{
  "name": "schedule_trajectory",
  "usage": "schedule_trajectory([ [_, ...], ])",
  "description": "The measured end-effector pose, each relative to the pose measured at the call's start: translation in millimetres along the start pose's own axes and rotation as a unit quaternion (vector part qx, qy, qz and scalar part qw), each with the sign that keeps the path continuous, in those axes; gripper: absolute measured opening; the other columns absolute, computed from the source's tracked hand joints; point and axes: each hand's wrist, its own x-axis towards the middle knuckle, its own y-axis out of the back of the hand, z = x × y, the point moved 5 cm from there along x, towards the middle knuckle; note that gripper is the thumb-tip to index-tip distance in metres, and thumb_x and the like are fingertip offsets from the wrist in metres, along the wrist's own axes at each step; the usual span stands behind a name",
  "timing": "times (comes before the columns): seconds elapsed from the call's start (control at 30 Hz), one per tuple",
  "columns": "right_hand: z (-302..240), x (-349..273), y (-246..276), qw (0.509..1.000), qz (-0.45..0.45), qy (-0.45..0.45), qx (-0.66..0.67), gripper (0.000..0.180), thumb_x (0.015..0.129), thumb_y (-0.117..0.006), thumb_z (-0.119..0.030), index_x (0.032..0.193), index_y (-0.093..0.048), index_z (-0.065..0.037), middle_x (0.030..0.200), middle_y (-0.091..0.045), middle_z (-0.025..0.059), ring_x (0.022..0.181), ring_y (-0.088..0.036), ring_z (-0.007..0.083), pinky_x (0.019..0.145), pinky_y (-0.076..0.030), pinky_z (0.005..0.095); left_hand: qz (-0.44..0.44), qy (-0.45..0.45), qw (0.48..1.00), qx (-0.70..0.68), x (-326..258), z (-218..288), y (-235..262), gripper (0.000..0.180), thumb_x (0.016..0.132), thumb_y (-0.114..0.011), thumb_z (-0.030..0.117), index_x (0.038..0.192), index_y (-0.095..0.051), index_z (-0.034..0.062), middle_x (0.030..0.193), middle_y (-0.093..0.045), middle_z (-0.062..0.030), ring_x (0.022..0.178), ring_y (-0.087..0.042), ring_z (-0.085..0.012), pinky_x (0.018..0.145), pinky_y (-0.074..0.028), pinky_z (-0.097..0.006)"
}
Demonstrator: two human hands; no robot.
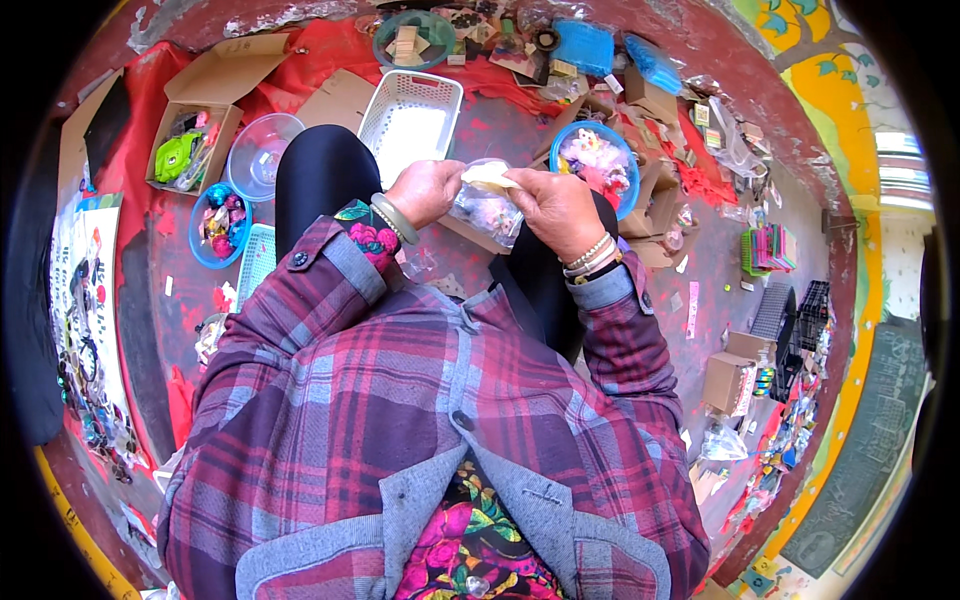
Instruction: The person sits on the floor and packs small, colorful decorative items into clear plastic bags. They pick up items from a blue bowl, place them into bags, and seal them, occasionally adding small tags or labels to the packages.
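Observation:
In front of my knees, my left hand (423, 190) and my right hand (562, 212) are both closed in a pinch. Stretched between them is a pale cream, thin flat piece (488, 176); its exact kind cannot be made out. Right below it is a clear plastic bag (490, 214) with fluffy white and coloured items inside. Whether the flat piece is joined to this bag does not show. Beneath the bag, the edge of a cardboard box (472, 236) is visible. A white plastic basket (456, 108) stands just beyond my left hand.
Right of my right hand is a blue tub (634, 186) of fluffy items. To the left stand a clear basin (245, 160), a blue bowl (196, 236) of shiny ornaments and an open cardboard box (222, 122). Boxes and a green basket (752, 252) line the right side.

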Motion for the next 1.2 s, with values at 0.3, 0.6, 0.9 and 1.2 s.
schedule_trajectory([
  [0.3, -11, 8, -11, 0.978, -0.103, -0.010, -0.181, 0.016, 0.077, -0.054, -0.020, 0.079, -0.065, -0.008, 0.069, -0.061, 0.0151, 0.067, -0.061, 0.0321, 0.059, -0.048, 0.0425, -0.044, -0.073, 0.994, 0.065, -1, 12, -4, 0.021, 0.085, -0.042, 0.013, 0.096, -0.057, 0.0028, 0.079, -0.060, -0.0213, 0.077, -0.058, -0.0379, 0.069, -0.047, -0.044],
  [0.6, -16, 9, -12, 0.965, -0.107, -0.010, -0.241, 0.015, 0.073, -0.054, -0.016, 0.073, -0.067, -0.007, 0.073, -0.064, 0.0149, 0.071, -0.063, 0.0298, 0.062, -0.050, 0.0397, -0.103, -0.056, 0.990, 0.084, -1, 11, -5, 0.029, 0.089, -0.041, 0.018, 0.102, -0.059, -0.0019, 0.089, -0.061, -0.0235, 0.086, -0.058, -0.0384, 0.077, -0.046, -0.040],
  [0.9, -25, 13, -34, 0.950, -0.069, 0.027, -0.304, 0.011, 0.069, -0.058, -0.018, 0.066, -0.066, -0.011, 0.069, -0.064, 0.0101, 0.069, -0.063, 0.0253, 0.061, -0.050, 0.0351, -0.079, -0.106, 0.990, 0.056, -5, 19, -9, 0.022, 0.086, -0.041, 0.015, 0.090, -0.055, -0.0016, 0.078, -0.059, -0.0240, 0.073, -0.057, -0.0407, 0.067, -0.046, -0.046],
  [1.2, -28, 14, -16, 0.992, 0.043, 0.115, -0.025, 0.036, 0.067, -0.062, -0.007, 0.102, -0.053, -0.007, 0.092, -0.057, 0.0128, 0.091, -0.055, 0.0316, 0.079, -0.044, 0.0387, -0.067, 0.020, 0.997, -0.021, 1, -14, -14, 0.030, 0.083, -0.039, 0.020, 0.084, -0.059, -0.0028, 0.079, -0.059, -0.0249, 0.077, -0.058, -0.0385, 0.070, -0.045, -0.044],
])
